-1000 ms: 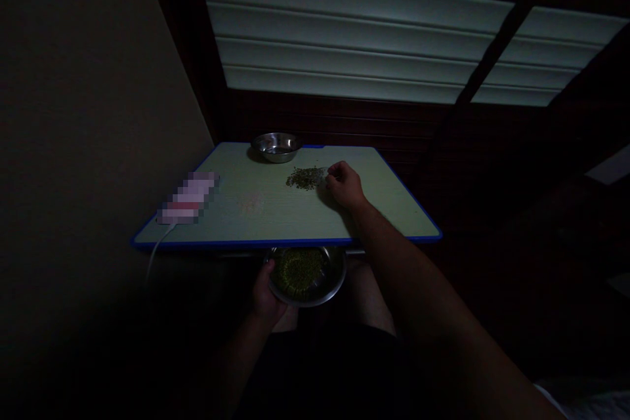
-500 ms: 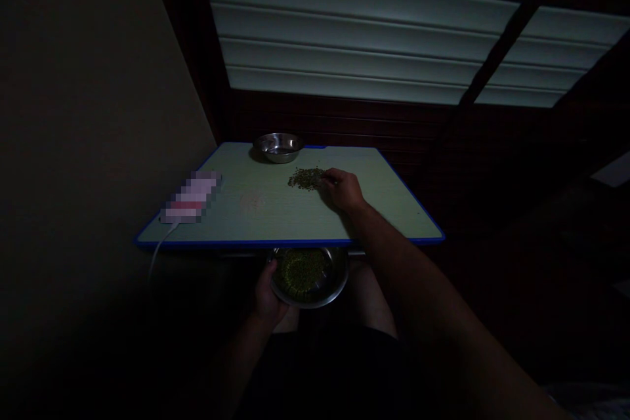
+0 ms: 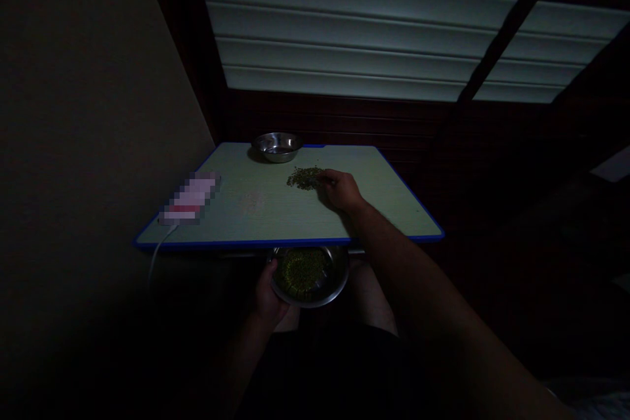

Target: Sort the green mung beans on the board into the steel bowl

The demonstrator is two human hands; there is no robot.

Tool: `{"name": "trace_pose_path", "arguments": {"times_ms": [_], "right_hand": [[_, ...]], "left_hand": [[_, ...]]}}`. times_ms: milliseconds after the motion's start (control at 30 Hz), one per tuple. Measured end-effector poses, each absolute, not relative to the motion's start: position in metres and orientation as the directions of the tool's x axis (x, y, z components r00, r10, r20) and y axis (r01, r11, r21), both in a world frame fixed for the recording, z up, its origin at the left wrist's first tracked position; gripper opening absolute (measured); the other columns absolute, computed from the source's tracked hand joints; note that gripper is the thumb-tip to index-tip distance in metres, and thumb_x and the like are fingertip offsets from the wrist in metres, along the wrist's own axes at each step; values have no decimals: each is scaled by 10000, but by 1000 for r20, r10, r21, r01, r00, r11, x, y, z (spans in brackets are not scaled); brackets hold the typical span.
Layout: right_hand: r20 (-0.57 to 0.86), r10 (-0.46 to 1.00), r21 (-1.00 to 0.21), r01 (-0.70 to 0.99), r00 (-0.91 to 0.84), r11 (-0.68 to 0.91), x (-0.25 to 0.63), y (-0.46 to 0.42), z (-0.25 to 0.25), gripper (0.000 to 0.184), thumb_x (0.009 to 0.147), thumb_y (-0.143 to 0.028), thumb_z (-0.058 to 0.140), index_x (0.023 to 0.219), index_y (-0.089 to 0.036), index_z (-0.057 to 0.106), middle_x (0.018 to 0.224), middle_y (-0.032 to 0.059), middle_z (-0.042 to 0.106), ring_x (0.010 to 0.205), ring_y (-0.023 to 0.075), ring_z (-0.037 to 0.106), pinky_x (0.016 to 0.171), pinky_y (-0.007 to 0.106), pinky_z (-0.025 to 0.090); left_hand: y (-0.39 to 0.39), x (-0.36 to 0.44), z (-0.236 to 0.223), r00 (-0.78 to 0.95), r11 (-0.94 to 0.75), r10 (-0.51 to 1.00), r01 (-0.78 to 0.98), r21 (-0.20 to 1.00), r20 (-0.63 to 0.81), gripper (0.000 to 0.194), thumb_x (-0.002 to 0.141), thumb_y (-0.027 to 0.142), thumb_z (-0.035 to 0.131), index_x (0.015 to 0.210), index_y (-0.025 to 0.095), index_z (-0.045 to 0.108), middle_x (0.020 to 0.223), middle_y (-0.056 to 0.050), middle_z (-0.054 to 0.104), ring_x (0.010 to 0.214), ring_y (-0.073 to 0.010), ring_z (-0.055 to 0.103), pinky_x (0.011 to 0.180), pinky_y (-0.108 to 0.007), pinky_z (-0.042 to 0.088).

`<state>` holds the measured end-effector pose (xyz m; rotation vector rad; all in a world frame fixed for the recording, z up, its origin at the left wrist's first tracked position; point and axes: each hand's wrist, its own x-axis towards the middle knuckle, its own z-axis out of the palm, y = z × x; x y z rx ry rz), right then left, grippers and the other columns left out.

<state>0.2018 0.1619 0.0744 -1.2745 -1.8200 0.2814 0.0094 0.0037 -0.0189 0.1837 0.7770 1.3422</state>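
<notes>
My left hand (image 3: pixel 270 295) grips the left rim of a steel bowl (image 3: pixel 336 285), thumb over the edge, below the table's near side. Small green beans, which look like mung beans (image 3: pixel 300 269), cover much of the bowl's bottom. On the table a loose pile of the same small beans (image 3: pixel 302 178) lies spread out. At the pile's right edge is my right hand (image 3: pixel 343 191), its fingers bent and drawn together against the tabletop. Whatever is between those fingertips is too dark and small to make out.
A second steel bowl (image 3: pixel 277 147) stands at the back of the pale, blue-edged table (image 3: pixel 388 210). On the left lies a pixelated phone-like object (image 3: pixel 189 198) with a white cable (image 3: pixel 156 252) hanging over the edge. A wall rises at left, slatted panels behind.
The view has shifted very slightly. My right hand stays at the pile's right edge, and my left hand keeps its hold on the bowl.
</notes>
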Motion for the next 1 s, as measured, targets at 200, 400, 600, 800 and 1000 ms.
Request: {"name": "trace_pose_path", "arguments": {"times_ms": [200,400,600,800,1000], "right_hand": [[539,839,-632,621,-76,463,202,160,75,246,732,-146,530,874,-205,721,878,31,728,837,188,648,823,320,479],[534,845,-716,552,39,427,202,157,80,226,709,-183,498,805,-181,703,796,19,699,774,158,610,779,287,469],[474,875,-780,509,101,364,202,158,80,174,667,-224,536,745,-183,686,722,5,676,726,158,596,753,293,471],[432,899,-801,487,67,349,201,158,78,162,661,-217,535,723,-171,678,702,7,673,699,150,598,718,276,467],[445,895,-771,525,38,361,203,158,77,160,674,-217,532,721,-171,677,689,3,668,688,147,593,690,265,453]], "left_hand": [[3,9,-18,1,233,921,-802,550,-390,257,737,353,633,899,175,722,893,-80,760,964,-290,675,932,-453,483],[3,9,-17,6,243,917,-803,545,-400,276,738,345,635,912,149,722,901,-92,759,981,-289,671,930,-438,487],[3,9,-17,3,254,908,-800,543,-419,245,745,335,620,896,172,722,887,-79,761,960,-281,677,929,-446,486],[3,10,-14,25,243,924,-807,538,-381,264,739,352,625,898,167,726,906,-86,761,966,-287,675,937,-449,479],[3,10,-15,21,245,922,-806,538,-388,265,735,352,631,893,162,727,901,-91,761,962,-288,677,925,-441,487]]}}
